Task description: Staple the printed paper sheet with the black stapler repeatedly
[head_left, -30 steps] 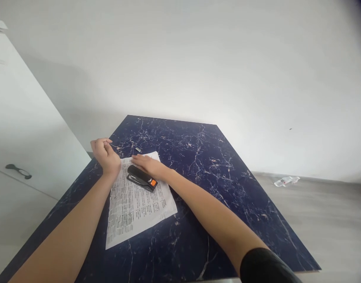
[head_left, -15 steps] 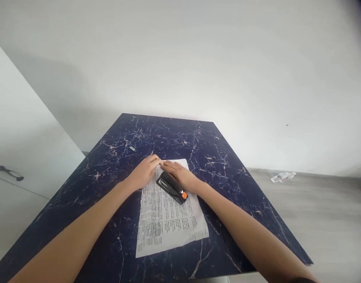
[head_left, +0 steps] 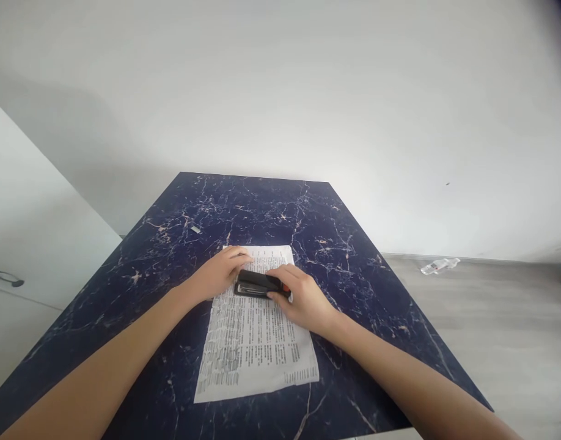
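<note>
Pale wall was seen in the head view behind a dark blue, white-veined desk, with a white cabinet placed beyond its left edge. Grey floor was exposed past the right edge, where a crumpled clear wrapper was left near the wall. A small pale piece was set towards the desk's far left corner.

Between the left and right edges, a printed sheet was laid flat, covered in dense dark text, with one short end turned to the near edge. Over its far half a stapler was held crosswise, its nose pointed at the left edge. Its body was finished in black, marked by a thin silvery strip along the side and an orange patch at the rear, partly hidden by fingers.

By that rear end the stapler was gripped closely in the right hand. The left hand was placed at the sheet's far left corner, beside the nose; whether paper was pinched there could not be told.
</note>
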`<state>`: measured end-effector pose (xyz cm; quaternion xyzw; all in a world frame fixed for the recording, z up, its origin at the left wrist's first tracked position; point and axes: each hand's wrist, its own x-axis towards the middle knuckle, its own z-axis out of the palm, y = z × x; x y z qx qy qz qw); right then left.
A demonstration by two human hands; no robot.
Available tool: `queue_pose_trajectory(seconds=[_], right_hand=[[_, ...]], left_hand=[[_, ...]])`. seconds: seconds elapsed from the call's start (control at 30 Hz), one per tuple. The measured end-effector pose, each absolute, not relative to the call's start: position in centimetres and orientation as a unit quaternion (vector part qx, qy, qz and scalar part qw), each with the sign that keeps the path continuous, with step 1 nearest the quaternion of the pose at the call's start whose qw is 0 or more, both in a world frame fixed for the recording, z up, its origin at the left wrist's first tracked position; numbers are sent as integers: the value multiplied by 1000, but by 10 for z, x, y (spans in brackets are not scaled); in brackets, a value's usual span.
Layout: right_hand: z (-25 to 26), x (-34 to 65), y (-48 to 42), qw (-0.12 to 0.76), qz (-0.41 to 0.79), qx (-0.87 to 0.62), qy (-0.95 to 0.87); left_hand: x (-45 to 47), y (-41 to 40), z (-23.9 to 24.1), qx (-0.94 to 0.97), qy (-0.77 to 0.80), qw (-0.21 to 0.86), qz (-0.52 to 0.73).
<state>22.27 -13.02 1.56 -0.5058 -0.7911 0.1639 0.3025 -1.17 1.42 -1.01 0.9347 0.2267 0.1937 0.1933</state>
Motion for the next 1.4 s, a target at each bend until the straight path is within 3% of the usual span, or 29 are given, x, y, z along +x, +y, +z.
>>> queue_pose_trajectory(seconds=[0.17,0.47,0.67,0.83,0.97,1.07,1.17,1.23,1.4], right_hand=[[7,238,-111,358,197,-475,-779],[5,253,-107,379,509,-425,-646],[5,254,-104,404,522,-405,-633],[3,249,-107,411,462,-441,-651],[-1,236,-112,353,312,-501,-726],[-5,232,-116,392,186,-506,-746],[-5,237,-118,445,26,-428,-786],[-3,243,-118,448,-60,-378,-808],[3,248,-122,388,-88,-339,-852]], left_hand=[[-13,14,-10,931,235,205,191],[-15,17,-11,921,259,225,184],[-22,25,-11,821,259,425,278],[-24,28,-9,770,267,479,326],[-22,26,-10,789,272,440,332],[-17,22,-8,740,298,445,406],[-9,14,-1,660,285,536,443],[-3,7,4,622,263,622,395],[2,2,3,575,265,709,309]])
